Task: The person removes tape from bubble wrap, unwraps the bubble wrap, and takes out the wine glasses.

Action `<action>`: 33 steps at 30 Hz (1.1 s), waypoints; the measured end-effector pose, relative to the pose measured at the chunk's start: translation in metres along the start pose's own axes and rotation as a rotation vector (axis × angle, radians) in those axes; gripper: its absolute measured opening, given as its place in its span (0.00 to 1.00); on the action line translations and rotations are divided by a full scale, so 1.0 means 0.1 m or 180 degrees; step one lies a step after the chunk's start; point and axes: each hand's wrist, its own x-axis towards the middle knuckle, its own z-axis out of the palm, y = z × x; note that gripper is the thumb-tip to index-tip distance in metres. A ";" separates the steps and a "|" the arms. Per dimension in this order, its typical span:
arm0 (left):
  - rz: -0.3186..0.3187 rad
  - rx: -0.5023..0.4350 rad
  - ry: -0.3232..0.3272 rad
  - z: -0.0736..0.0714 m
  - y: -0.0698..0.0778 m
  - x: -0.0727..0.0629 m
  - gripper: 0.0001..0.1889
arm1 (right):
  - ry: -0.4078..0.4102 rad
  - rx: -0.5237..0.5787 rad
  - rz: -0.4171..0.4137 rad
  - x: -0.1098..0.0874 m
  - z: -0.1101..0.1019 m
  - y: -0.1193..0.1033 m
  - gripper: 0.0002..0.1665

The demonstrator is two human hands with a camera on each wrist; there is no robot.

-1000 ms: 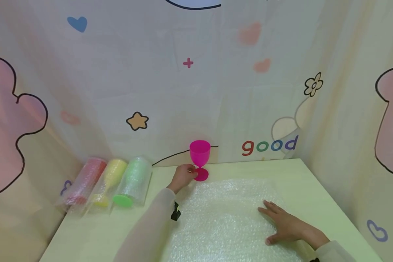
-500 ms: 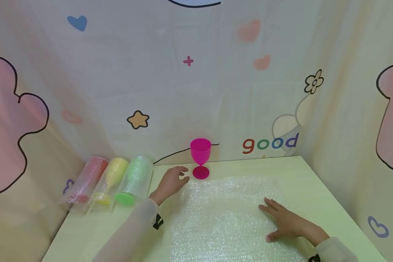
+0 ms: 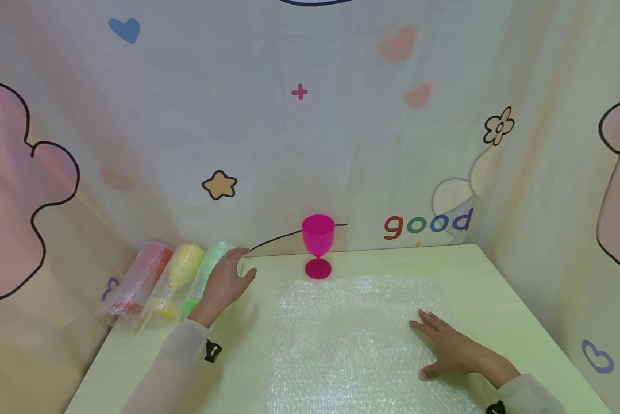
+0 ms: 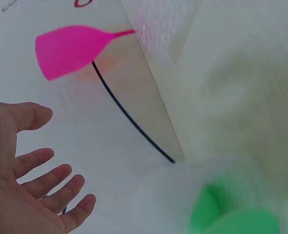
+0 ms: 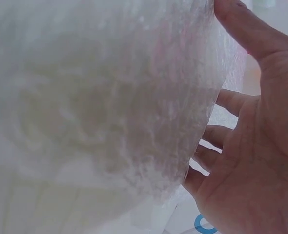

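Note:
A pink goblet (image 3: 318, 236) stands upright at the back of the table, behind a sheet of bubble wrap (image 3: 351, 333). My left hand (image 3: 223, 286) hangs beside the green goblet (image 3: 191, 305), partly covering it in the head view. In the left wrist view the left hand (image 4: 41, 170) has its fingers spread and holds nothing, with the green goblet (image 4: 244, 222) at the lower right. On the right part of the bubble wrap rests my right hand (image 3: 457, 352), fingers extended. The right wrist view shows its fingertips (image 5: 229, 101) against the bubble wrap (image 5: 110, 97).
A red goblet (image 3: 146, 270) and a yellow goblet (image 3: 180, 270), both in bubble wrap, lie left of the green one, which is wrapped too. A patterned cloth (image 3: 268, 144) hangs behind the pale table (image 3: 496, 299).
My left hand has let go of the pink goblet's base and moved left to the wrapped green goblet. The pink goblet stays standing. My right hand keeps its place on the bubble wrap.

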 end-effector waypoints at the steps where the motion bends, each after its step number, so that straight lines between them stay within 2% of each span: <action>1: -0.0022 -0.0014 0.0008 -0.03 -0.04 0.00 0.29 | -0.0004 0.0002 0.0005 0.00 0.00 0.00 0.66; 7: -0.0161 0.0087 0.0026 -0.16 -0.31 0.00 0.36 | -0.0020 0.0051 0.0042 0.00 0.00 0.00 0.65; 16: -0.0534 0.0304 -0.0194 -0.13 -0.63 -0.08 0.45 | 0.0013 0.0052 0.0010 0.00 0.01 0.01 0.65; 20: -0.0674 0.0255 -0.0297 -0.11 -0.68 -0.09 0.46 | -0.0003 0.0047 0.0036 0.01 0.01 0.02 0.65; 23: -0.0730 0.0174 -0.0294 -0.10 -0.69 -0.08 0.47 | -0.0003 0.0065 0.0033 0.00 0.02 0.02 0.65; 33: -0.0758 0.0022 -0.0302 -0.05 -0.72 -0.05 0.42 | 0.0037 0.0073 -0.0015 -0.01 0.01 0.02 0.65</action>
